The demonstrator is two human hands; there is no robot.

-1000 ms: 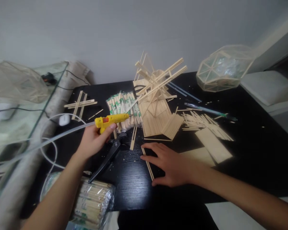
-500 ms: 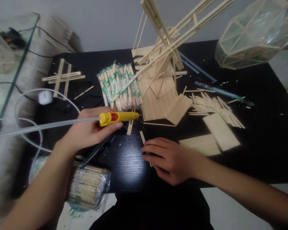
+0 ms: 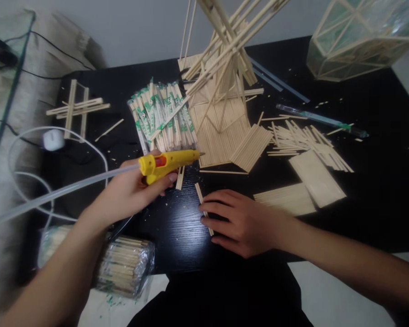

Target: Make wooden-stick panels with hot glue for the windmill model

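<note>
My left hand (image 3: 136,181) is wrapped around a yellow hot glue gun (image 3: 170,160). Its metal nozzle points right, and a long translucent glue stick (image 3: 71,188) trails out of its back to the left. On the black table my right hand (image 3: 240,222) lies palm down, its slightly spread fingers curved over a short pair of thin wooden sticks (image 3: 199,194). My fingertips hold the sticks against the tabletop; the thumb's contact cannot be made out. Just beyond the left fingers lies another short pair of sticks (image 3: 180,178). The nozzle is apart from the held sticks.
Wrapped chopsticks (image 3: 165,116) lie beside a stick-built structure (image 3: 221,131) whose beams rise high. Loose sticks (image 3: 310,143) and flat stick panels (image 3: 316,178) lie right. A bagged bundle (image 3: 126,265) sits at the near left edge, a crossed-stick frame (image 3: 78,108) farther back.
The glue gun has turned slightly, showing more of its yellow handle, and sits a little lower relative to the table. My right hand stays on the sticks. The whole view has shifted a little.
</note>
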